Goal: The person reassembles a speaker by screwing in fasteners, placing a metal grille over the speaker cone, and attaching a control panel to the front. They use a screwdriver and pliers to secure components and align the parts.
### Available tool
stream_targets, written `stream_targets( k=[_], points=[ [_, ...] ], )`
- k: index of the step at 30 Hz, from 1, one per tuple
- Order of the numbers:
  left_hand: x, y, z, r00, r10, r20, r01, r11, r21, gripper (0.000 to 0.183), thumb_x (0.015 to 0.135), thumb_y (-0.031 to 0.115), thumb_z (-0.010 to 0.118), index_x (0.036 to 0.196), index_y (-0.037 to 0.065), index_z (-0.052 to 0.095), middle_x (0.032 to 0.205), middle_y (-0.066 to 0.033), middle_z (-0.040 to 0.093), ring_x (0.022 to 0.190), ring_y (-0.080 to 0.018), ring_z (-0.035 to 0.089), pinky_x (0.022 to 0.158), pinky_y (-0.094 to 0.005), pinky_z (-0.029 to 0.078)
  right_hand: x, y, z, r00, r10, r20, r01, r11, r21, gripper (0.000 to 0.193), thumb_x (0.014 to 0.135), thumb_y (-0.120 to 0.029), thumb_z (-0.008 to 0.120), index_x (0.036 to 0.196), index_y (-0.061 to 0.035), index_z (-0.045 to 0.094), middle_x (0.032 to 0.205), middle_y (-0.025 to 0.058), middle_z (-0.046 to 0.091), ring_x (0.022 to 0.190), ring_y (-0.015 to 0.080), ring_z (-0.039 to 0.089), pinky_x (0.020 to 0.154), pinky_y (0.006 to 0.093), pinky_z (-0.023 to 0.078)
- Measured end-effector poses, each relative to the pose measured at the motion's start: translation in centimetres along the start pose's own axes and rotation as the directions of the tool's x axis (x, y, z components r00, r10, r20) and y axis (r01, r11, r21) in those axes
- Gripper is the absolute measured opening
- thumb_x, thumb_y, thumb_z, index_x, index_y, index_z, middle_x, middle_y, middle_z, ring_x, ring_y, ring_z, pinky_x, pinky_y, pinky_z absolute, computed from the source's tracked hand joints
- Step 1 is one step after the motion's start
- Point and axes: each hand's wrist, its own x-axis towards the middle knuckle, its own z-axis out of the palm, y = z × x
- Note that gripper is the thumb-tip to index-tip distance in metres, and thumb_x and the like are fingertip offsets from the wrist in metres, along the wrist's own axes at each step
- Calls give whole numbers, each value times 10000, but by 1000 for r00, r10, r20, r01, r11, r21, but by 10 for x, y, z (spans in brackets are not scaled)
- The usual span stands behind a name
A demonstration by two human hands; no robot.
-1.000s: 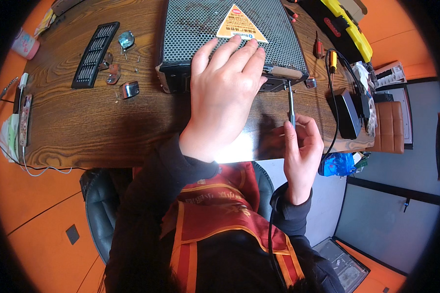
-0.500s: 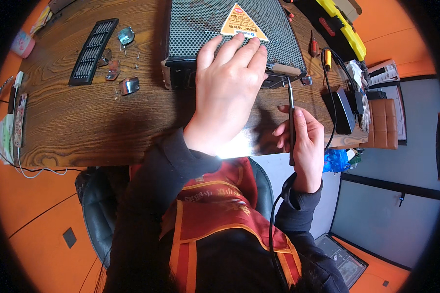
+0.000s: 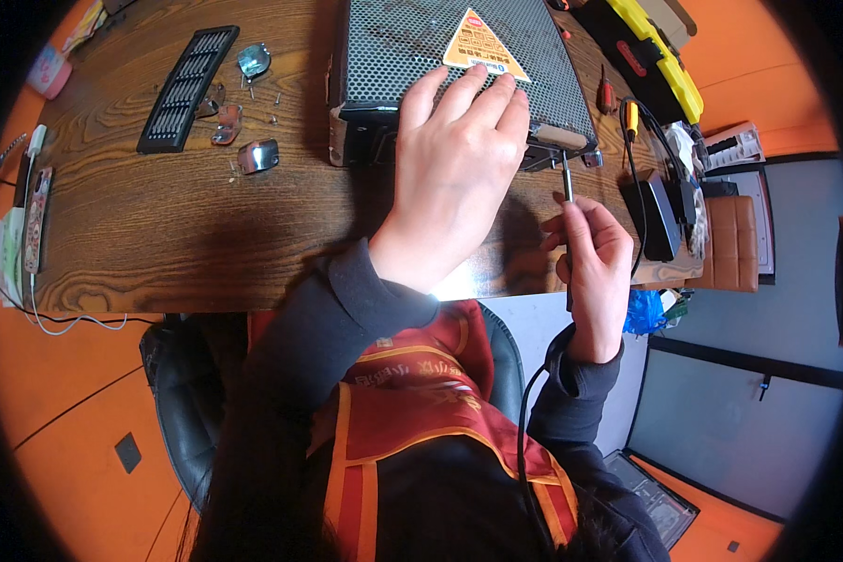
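A box with a dark perforated metal grille [image 3: 389, 56] and a triangular orange-and-white sticker [image 3: 482, 47] lies on the wooden table. My left hand [image 3: 459, 173] rests on its near edge, fingers spread over the grille beside the sticker. In my right hand [image 3: 598, 253] is a slim screwdriver [image 3: 568, 178], held upright in the picture, its metal shaft reaching the box's near side close to the right corner. Most of its handle is hidden by my fingers. Whether the tip sits in a screw is too small to tell. A shiny metal corner piece [image 3: 592, 159] lies beside that corner.
Left of the box lie a black bit tray [image 3: 185, 89], metal corner pieces [image 3: 258, 156] and small screws. To the right are a red screwdriver [image 3: 608, 96], a yellow-and-black toolbox [image 3: 642, 51], cables and a black adapter [image 3: 656, 215]. The table's near edge [image 3: 187, 304] runs below my hands.
My right hand has shifted its hold on the screwdriver, its fingers now covering more of the handle. The view has turned slightly. My left hand stays on the box.
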Motion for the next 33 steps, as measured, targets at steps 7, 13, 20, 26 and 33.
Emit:
stream_targets(
  k=[7, 13, 20, 26, 33],
  points=[
    [0, 0, -1, 1000, 1, -1, -1, 1000, -13, 334, 718, 169, 709, 1032, 67, 656, 1087, -64, 643, 1083, -220, 554, 982, -391, 342, 1, -3, 3, 998, 39, 49, -43, 996, 84, 175, 970, -172, 449, 969, -2, 489, 786, 99, 659, 625, 117, 636, 434, 167, 411],
    [1, 0, -2, 1000, -11, -2, 11, 999, -38, 337, 717, 164, 712, 1034, 66, 655, 1088, -67, 643, 1082, -219, 556, 984, -388, 341, 6, -4, 1, 998, 8, 65, -14, 997, 78, 225, 976, -188, 439, 882, -12, 543, 772, 84, 655, 588, 95, 604, 433, 186, 411],
    [0, 0, -2, 1000, -8, 7, 8, 999, -46, 350, 717, 173, 713, 1044, 64, 651, 1090, -61, 642, 1088, -214, 550, 988, -386, 338, 10, 2, 1, 992, 35, 118, -53, 987, 153, 301, 986, -238, 417, 861, -7, 564, 691, 59, 626, 535, 78, 568, 417, 169, 372],
    [-2, 4, -3, 999, -36, 1, 36, 997, -66, 353, 726, 181, 708, 1056, 68, 649, 1144, -71, 617, 1127, -229, 524, 990, -396, 329, 17, 6, -1, 976, 62, 209, -132, 930, 344, 342, 996, -259, 377, 858, -11, 568, 654, 48, 599, 474, 72, 517, 384, 160, 340],
    [1, 12, 12, 828, 561, -16, -555, 815, -167, 241, 711, 124, 592, 932, 41, 638, 1024, -48, 607, 963, -202, 555, 795, -339, 439, 24, 8, -13, 915, 11, 404, -215, 859, 464, 355, 996, -241, 363, 797, -10, 544, 639, 57, 583, 432, 67, 471, 358, 158, 322]
  ],
)
